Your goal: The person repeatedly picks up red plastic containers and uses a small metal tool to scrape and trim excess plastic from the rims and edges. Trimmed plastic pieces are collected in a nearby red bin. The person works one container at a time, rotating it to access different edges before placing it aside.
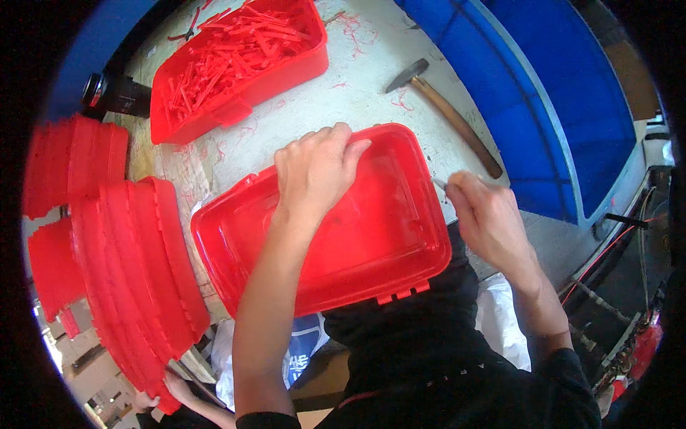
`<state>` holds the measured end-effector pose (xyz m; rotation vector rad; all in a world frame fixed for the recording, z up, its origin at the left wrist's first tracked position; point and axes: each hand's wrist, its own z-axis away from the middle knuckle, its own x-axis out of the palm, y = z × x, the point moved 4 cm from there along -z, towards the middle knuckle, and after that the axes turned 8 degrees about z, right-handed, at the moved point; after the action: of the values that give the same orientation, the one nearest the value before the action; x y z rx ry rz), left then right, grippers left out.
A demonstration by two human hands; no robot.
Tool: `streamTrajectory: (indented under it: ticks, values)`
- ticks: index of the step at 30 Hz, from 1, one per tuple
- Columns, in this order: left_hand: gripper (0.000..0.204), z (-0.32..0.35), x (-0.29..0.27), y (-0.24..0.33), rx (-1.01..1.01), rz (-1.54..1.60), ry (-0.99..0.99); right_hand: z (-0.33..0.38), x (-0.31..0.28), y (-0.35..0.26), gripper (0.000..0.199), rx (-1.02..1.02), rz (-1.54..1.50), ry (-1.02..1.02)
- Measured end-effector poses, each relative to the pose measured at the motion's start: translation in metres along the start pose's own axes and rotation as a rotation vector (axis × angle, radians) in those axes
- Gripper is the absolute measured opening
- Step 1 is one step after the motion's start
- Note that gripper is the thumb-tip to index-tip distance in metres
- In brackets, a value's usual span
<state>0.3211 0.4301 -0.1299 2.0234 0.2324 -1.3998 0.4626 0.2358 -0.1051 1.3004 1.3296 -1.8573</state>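
Note:
A shallow red plastic box [371, 236] with rounded corners and small hinge tabs on its near edge rests tilted before me, partly over my lap. My left hand [314, 161] is closed over its far rim, with that forearm crossing the inside of the box. Just off the box's right edge, my right hand [486, 214] is closed in a fist. A thin metal tip [440, 184] pokes out of it toward the rim; the rest of this tool is hidden in my fingers.
A red bin [286, 75] full of red plastic strips stands at the back. A wooden-handled hammer [457, 118] lies beside a blue crate [529, 121]. Stacked red boxes [136, 264] line the left side. Another person's hands [171, 393] touch the stack at lower left. Red shavings litter the table [364, 79].

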Motion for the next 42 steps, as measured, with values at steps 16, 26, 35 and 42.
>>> streamTrajectory:
  ticks: [16, 26, 35, 42]
  values:
    - [0.030, 0.001, 0.003, -0.011, -0.024, 0.051, 0.019, 0.006, 0.002, -0.026, 0.010, 0.135, 0.333, -0.075]
    - [0.029, 0.000, 0.000, -0.008, -0.051, 0.021, -0.019, 0.066, 0.002, -0.016, 0.006, 0.195, 0.270, -0.139]
    - [0.031, -0.004, -0.004, -0.010, -0.096, -0.047, -0.124, 0.060, -0.012, -0.015, 0.020, 0.247, -0.056, 0.098]
    - [0.042, 0.019, -0.052, -0.074, -0.487, -0.133, -0.165, 0.032, 0.003, 0.026, 0.015, 0.176, 0.012, 0.268]
